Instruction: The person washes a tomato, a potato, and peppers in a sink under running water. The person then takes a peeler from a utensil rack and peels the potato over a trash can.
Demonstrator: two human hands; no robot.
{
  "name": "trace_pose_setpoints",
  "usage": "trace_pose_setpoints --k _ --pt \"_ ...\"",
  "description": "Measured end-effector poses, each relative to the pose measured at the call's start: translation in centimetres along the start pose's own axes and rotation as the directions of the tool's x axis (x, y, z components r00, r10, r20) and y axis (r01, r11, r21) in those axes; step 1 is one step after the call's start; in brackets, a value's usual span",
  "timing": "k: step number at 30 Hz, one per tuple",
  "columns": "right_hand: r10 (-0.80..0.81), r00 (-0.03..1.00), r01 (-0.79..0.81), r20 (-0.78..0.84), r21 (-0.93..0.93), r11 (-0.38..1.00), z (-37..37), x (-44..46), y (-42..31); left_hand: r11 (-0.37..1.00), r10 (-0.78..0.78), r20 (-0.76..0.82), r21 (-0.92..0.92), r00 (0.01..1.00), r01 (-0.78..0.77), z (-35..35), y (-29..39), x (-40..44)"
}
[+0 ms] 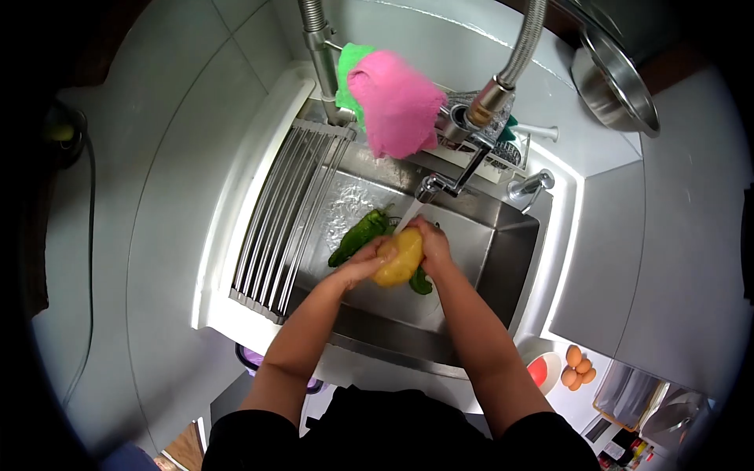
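A yellow potato-like item is held between both hands under the running water of the faucet. My left hand wraps its left side, and my right hand presses on its upper right. Below the hands is the steel sink basin. A long green pepper lies in the basin just left of the hands. Another green piece shows partly at the lower right of the yellow item; the rest is hidden behind it.
A rolled drying rack covers the sink's left side. Pink and green cloths hang behind it. Metal bowls stand at the upper right. Several brown eggs lie at the lower right beside a white bowl.
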State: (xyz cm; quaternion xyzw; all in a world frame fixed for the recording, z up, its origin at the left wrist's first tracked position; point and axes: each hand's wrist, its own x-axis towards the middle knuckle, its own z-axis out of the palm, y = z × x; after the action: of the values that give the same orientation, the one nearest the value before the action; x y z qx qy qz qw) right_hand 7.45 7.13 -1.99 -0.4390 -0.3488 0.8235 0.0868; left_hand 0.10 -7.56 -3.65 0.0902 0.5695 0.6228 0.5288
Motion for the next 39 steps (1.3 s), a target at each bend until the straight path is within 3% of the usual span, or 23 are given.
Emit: trace_pose_setpoints --k 1,2,4,5,6,7,8,9,10,12,14,15,16,17,18,19,22,24,28,30,31,34,39 --pt "-0.015 0.997 0.030 0.081 -0.184 0.983 -0.8 0.5 0.9 0.985 -0.116 0.169 0.146 0.979 0.092 -0.4 -0.2 0.1" --pt "-0.008 0.996 0.025 0.087 -0.196 0.980 -1.5 1.0 2.0 0.941 -0.251 0.311 0.299 0.917 0.156 -0.7 -0.8 0.1" --pt "-0.309 0.922 0.385 0.234 -0.643 0.662 -1.2 1.3 3.1 0.912 -0.228 0.295 0.398 0.928 0.098 -1.3 -3.6 0.6" --pt "-0.260 0.950 0.310 0.171 -0.461 0.831 -0.6 1.2 3.1 0.742 -0.286 0.326 0.670 0.901 -0.006 -0.9 -3.7 0.4" --pt "-0.259 0.949 0.313 0.178 -0.464 0.828 0.3 0.4 1.9 0.491 -0.354 0.332 0.862 0.874 -0.129 -0.5 -3.8 0.2" --pt "-0.065 0.984 0.098 0.165 -0.200 0.975 1.3 -0.4 0.7 0.490 -0.349 0.331 0.862 0.876 -0.130 -0.2 -4.8 0.1" --pt "0.128 0.970 -0.148 0.206 0.081 0.986 2.0 -0.8 -0.2 0.374 -0.345 0.357 0.901 0.868 -0.222 0.0 -6.3 0.0" --pt "0.134 0.973 -0.158 0.186 0.119 0.980 2.5 -0.7 -0.4 0.249 -0.345 0.384 0.917 0.857 -0.311 0.2 -6.7 -0.1" --pt "0.132 0.974 -0.156 0.184 0.119 0.981 2.1 -0.1 -0.2 0.249 -0.344 0.386 0.916 0.856 -0.313 0.1 -6.8 0.2" --pt "0.118 0.903 -0.202 0.414 0.165 0.965 0.8 1.4 0.4 0.094 -0.387 0.367 0.928 0.846 -0.359 -0.6 -6.4 0.7" --pt "0.125 0.919 -0.198 0.374 0.163 0.967 1.3 0.5 -0.3 0.169 -0.373 0.236 0.968 0.897 -0.185 -2.3 -3.6 3.4" --pt "0.133 0.934 -0.195 0.332 0.163 0.967 1.7 0.1 -0.7 0.170 0.017 0.220 0.961 0.975 -0.220 -3.4 -1.7 4.7" --pt "0.131 0.934 -0.195 0.332 0.166 0.967 1.9 -0.1 -0.8 0.184 0.286 -0.033 0.983 0.958 -0.021 -3.1 2.0 5.3" --pt "0.135 0.946 -0.189 0.294 0.166 0.968 2.1 -0.3 -0.9 0.377 0.584 -0.069 0.906 0.809 -0.195 -3.3 6.0 5.5" --pt "0.140 0.957 -0.185 0.254 0.163 0.969 2.3 -0.5 -0.9 0.302 0.829 -0.127 0.922 0.545 -0.243 -1.4 10.8 4.7" --pt "0.140 0.957 -0.185 0.254 0.162 0.969 2.5 -0.6 -0.9 0.223 0.942 -0.084 0.879 0.324 -0.421 -0.9 13.5 5.5" --pt "0.173 0.957 -0.228 0.235 0.235 0.945 2.7 -0.7 -0.8 0.195 0.942 -0.033 0.864 0.334 -0.464 -1.8 16.4 9.1" --pt "0.176 0.949 -0.240 0.261 0.237 0.941 2.1 -0.2 -0.6 0.232 0.759 -0.013 0.939 0.651 -0.252 -2.5 16.8 10.3" --pt "0.174 0.943 -0.258 0.284 0.293 0.921 1.0 -0.2 -0.3 0.118 0.782 0.182 0.895 0.596 -0.429 -3.4 17.4 9.0" --pt "0.179 0.958 -0.240 0.223 0.288 0.927 1.3 -0.6 -0.4 0.226 0.732 0.216 0.818 0.646 -0.529 -3.8 17.1 8.0" --pt "0.173 0.960 -0.235 0.219 0.296 0.926 1.3 -0.6 -0.4 0.152 0.789 0.218 0.837 0.575 -0.526 -3.6 16.5 7.6" --pt "0.145 0.955 -0.222 0.260 0.296 0.929 1.7 -0.6 0.0 0.095 0.782 0.285 0.824 0.554 -0.558 -3.8 16.4 7.8" --pt "0.159 0.959 -0.222 0.234 0.278 0.935 2.3 0.0 0.3 0.042 0.798 0.236 0.896 0.555 -0.442 -3.2 16.8 8.3"
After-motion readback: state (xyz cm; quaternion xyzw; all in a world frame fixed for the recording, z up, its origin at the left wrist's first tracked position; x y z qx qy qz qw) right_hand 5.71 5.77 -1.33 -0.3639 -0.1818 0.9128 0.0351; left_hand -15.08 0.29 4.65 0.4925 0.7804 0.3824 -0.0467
